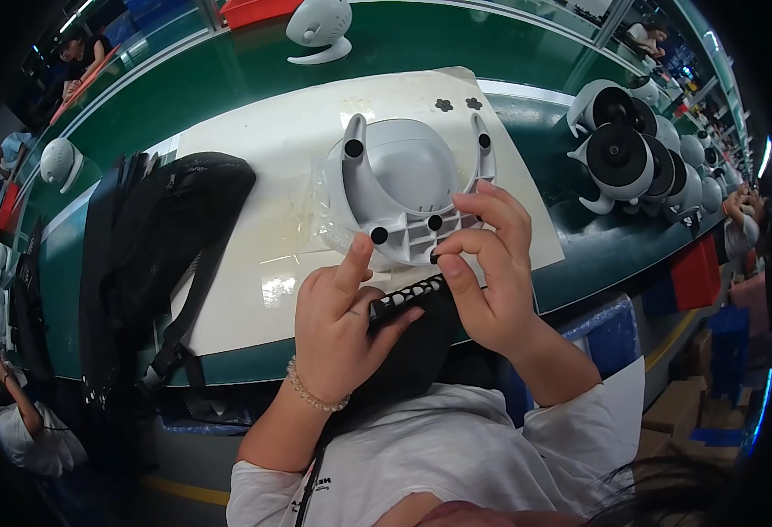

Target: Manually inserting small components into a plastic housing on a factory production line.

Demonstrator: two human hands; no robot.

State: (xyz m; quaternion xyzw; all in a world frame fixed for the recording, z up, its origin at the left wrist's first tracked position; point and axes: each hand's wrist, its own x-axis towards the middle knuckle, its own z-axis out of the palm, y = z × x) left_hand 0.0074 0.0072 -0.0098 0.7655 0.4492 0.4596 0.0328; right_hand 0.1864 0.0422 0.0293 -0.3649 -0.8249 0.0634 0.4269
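Observation:
A white plastic housing [403, 167] lies underside up in front of me, with a ribbed lower edge and two curved legs. Several round black pads sit on it, among them one pad [353, 148] on the left leg and another pad [484, 140] on the right leg. My left hand [335, 312] grips a black sheet [410, 294] with round white holes, its index finger stretched out close to a lower pad [379, 235]. At the housing's lower edge, my right hand [496, 281] pinches a small black pad [435, 259] between thumb and index finger.
Under the housing lies a cream board [254, 158] on the green table [570, 263]. A black fabric bag [184, 189] is at left. White units with black round faces [619, 162] crowd the right side. Other white housings [320, 25] stand farther back. Several people work around.

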